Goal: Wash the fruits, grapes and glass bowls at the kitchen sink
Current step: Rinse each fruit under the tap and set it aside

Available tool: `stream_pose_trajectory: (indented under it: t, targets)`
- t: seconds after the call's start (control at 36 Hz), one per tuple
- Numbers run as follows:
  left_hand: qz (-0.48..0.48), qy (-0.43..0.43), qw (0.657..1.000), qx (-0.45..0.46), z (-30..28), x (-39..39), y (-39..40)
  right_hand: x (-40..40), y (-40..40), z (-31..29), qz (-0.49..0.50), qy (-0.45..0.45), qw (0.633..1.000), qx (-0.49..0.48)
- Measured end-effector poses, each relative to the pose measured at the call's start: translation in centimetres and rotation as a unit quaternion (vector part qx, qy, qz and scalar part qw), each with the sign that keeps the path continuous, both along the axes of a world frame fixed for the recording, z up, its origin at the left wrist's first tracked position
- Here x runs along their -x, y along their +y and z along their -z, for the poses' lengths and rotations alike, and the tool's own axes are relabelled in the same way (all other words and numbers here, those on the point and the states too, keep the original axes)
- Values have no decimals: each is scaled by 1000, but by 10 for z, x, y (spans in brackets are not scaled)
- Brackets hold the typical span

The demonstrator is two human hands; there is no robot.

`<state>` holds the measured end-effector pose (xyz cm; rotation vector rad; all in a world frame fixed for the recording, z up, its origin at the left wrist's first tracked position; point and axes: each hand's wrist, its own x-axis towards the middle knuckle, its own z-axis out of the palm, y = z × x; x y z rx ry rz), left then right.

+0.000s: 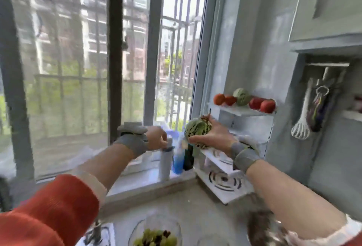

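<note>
My right hand (210, 138) grips a green striped melon (197, 129), held up in front of the white corner rack. My left hand (156, 138) hovers above the bottles on the window sill, fingers loosely curled and holding nothing. On the rack's top shelf (244, 111) lie red fruits (263, 104) and a second green melon (242, 96). A glass bowl (137, 228) with green and dark grapes (156, 239) stands on the counter at the bottom edge. Another glass bowl (215, 241) is faintly visible beside it.
A white bottle (165, 164), a blue bottle (178, 161) and a dark bottle (189, 157) stand on the sill. The faucet (96, 232) shows at the bottom left. A strainer (301, 128) and utensils hang on the right wall. The barred window fills the left.
</note>
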<state>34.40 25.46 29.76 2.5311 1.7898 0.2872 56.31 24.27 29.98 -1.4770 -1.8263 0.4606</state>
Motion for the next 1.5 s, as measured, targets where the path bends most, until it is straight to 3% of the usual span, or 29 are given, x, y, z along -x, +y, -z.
stream_pose_trajectory:
  t: [0.14, 0.28, 0.47, 0.56, 0.78, 0.89, 1.19, 1.33, 1.5]
  targets:
    - [40, -71, 995, -53, -61, -117, 68, -96, 68, -65, 37, -3, 998, -52]
    - [65, -96, 991, -62, -85, -198, 112, -165, 115, -90, 101, 19, 992, -74]
    - [61, -149, 986, -51, -74, -254, 161, -220, 154, -85, 156, 1, 986, -65]
    - [53, -113, 992, -28, -72, -278, 180, -238, 173, -76, 162, -4, 984, -70]
    - [8, -100, 994, 46, -55, -300, 206, -247, 213, -68, 153, -32, 986, -62]
    - [24, -104, 994, 4, -44, -299, 214, -245, 228, -67, 155, -62, 984, -61]
    - [42, -141, 989, -6, -40, -294, 214, -245, 242, -72, 181, -81, 979, -52]
    - [45, -113, 992, -17, -42, -294, 208, -246, 244, -69, 187, -80, 977, -60]
    - [50, -128, 990, 29, -50, -293, 198, -248, 233, -69, 175, -88, 978, -68]
